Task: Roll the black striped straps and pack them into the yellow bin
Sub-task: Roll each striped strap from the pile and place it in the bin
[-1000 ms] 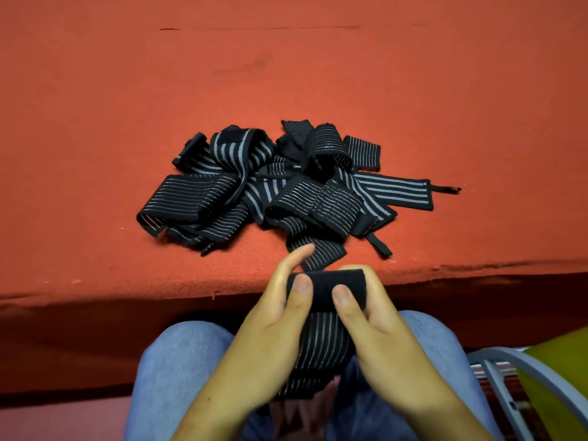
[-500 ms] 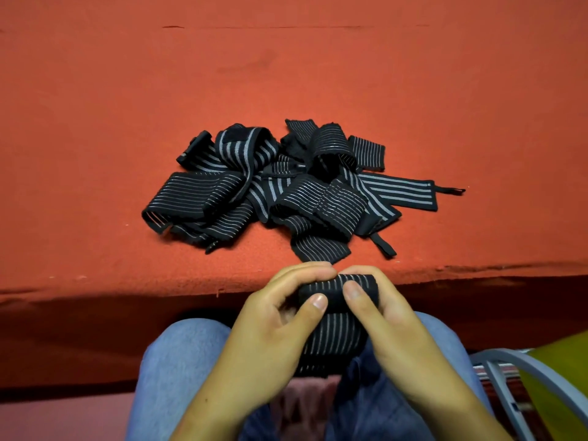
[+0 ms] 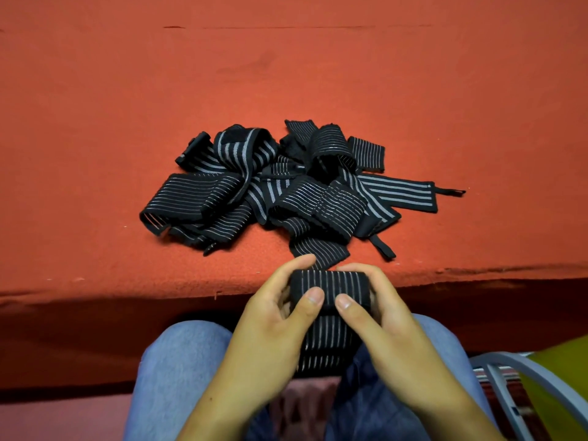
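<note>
1. The red felt-covered table [image 3: 127, 106] is filling most of the view. Its nap is looking matte and grippy, so cloth is probably catching on it rather than sliding.
2. The pile of black striped straps [image 3: 286, 198] is lying at the table's centre. It is a limp tangle of flat woven bands with thin pale stripes, some looping over and some trailing narrow tabs toward 3 o'clock.
3. The yellow bin [image 3: 563, 386] is showing only as a smooth corner at 4 o'clock, behind a grey tubular frame [image 3: 509, 366] and well apart from the pile.
4. The left hand [image 3: 273, 332] and the right hand [image 3: 394, 332] are both curling around the strap being rolled [image 3: 331, 286]. It is sitting at 6 o'clock from the pile, just off the table edge and above the lap. Thumbs are pressing its near face and fingers are wrapping over the far side.
5. That strap is looking light, soft and stretchy. The roll is likely springing open if pressure is easing, so gripping across its full width, at both ends, seems wisest.
6. Its loose tail [image 3: 327, 345] is hanging toward 6 o'clock between the denim knees [image 3: 178, 361], ribbed and pliant.
</note>
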A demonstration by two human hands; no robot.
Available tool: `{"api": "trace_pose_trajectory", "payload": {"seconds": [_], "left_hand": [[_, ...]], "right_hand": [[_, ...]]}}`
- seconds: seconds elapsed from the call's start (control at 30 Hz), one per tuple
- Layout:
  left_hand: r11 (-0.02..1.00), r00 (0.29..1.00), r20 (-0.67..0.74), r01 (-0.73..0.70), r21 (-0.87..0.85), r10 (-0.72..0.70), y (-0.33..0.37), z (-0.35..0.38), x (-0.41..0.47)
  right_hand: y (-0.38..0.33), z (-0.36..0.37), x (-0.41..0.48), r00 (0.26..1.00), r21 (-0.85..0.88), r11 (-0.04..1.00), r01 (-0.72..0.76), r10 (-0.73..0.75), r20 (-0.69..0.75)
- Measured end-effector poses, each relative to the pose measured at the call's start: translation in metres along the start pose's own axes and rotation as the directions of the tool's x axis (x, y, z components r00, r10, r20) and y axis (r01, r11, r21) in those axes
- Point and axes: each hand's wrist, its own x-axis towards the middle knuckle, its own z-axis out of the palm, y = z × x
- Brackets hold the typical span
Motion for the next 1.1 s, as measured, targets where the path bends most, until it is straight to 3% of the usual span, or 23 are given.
{"api": "trace_pose_trajectory", "payload": {"seconds": [0.13, 0.43, 0.77, 1.1], "left_hand": [[0.997, 0.999, 0.014, -0.038, 0.066, 0.037, 0.001, -0.003, 0.000], [0.989, 1.000, 0.022, -0.020, 0.147, 0.017, -0.009, 0.000, 0.001], [0.995, 1.000, 0.028, -0.015, 0.096, 0.012, -0.008, 0.008, 0.000], [0.984, 0.989, -0.068, -0.120, 0.133, 0.130, 0.009, 0.006, 0.002]], "right_hand": [[-0.001, 0.002, 0.000, 0.998, 0.113, 0.992, -0.048, 0.044, 0.032], [0.005, 0.003, 0.001, 0.998, -0.012, 1.000, 0.012, -0.012, 0.061], [0.008, 0.005, 0.000, 1.000, 0.012, 1.000, 0.008, -0.008, 0.021], [0.001, -0.005, 0.003, 0.999, -0.016, 1.000, 0.006, -0.006, 0.034]]}}
